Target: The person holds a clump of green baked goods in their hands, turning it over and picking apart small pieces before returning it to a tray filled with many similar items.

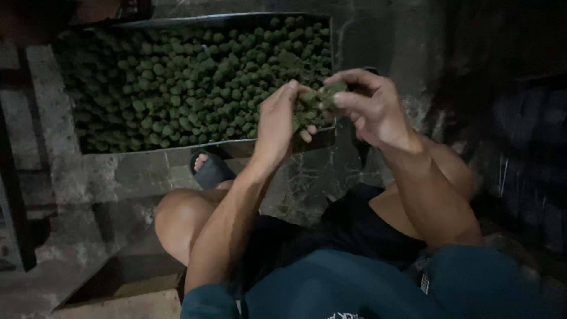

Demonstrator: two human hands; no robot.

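Both hands were up in front of the person, close together, w/ a small green lump (322, 100) between them. Left hand (276, 127) had its palm turned toward the right one, thumb up top, fingers curled in under the green lump & touching it. Right hand (369, 106) pinched the same lump from the other side: thumb & pointer finger were shut on it, other fingers bent behind. It was dark, so the lump looked fuzzy; can't tell what it was made of.

Lump was held in the air, just over the near right corner of a big flat tray (331, 35). Tray sat on the gray stone floor (77, 183) & was packed full w/ lots of little round green balls (177, 88), all touching each other.

Person sat low w/ knees bent, in dark shorts. One foot in a dark sandal (209, 171) poked out just below the tray's near edge.
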